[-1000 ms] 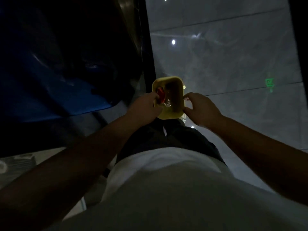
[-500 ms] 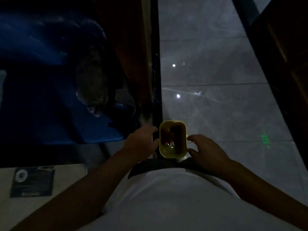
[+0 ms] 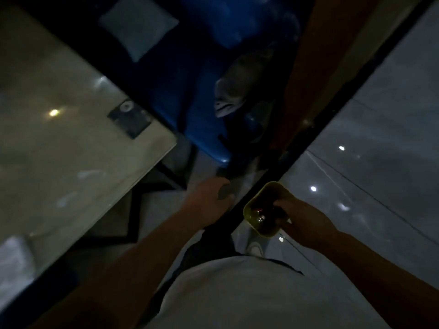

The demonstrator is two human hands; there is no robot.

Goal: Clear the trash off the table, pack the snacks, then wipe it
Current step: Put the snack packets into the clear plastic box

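Here the right hand point(image 3: 300, 220) grips a small yellow plastic tray point(image 3: 255, 211) by its near rim, fingers curled over the edge, held out over the glossy grey tiled floor point(image 3: 380, 138), well apart from the pale stone table point(image 3: 71, 150) corner. The left hand point(image 3: 210, 200) hangs free, loosely curled, holding nothing. The tray looks light and stiff, though its loose wrappers could spill; holding both rims level seems safest

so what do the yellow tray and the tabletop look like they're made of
Yellow tray: likely thin moulded plastic, going by its even colour, rounded corners and thin raised rim; the dim light leaves this open. Tabletop: pale, glossy, hard, stone or laminate; it mirrors a ceiling light as a sharp spot.
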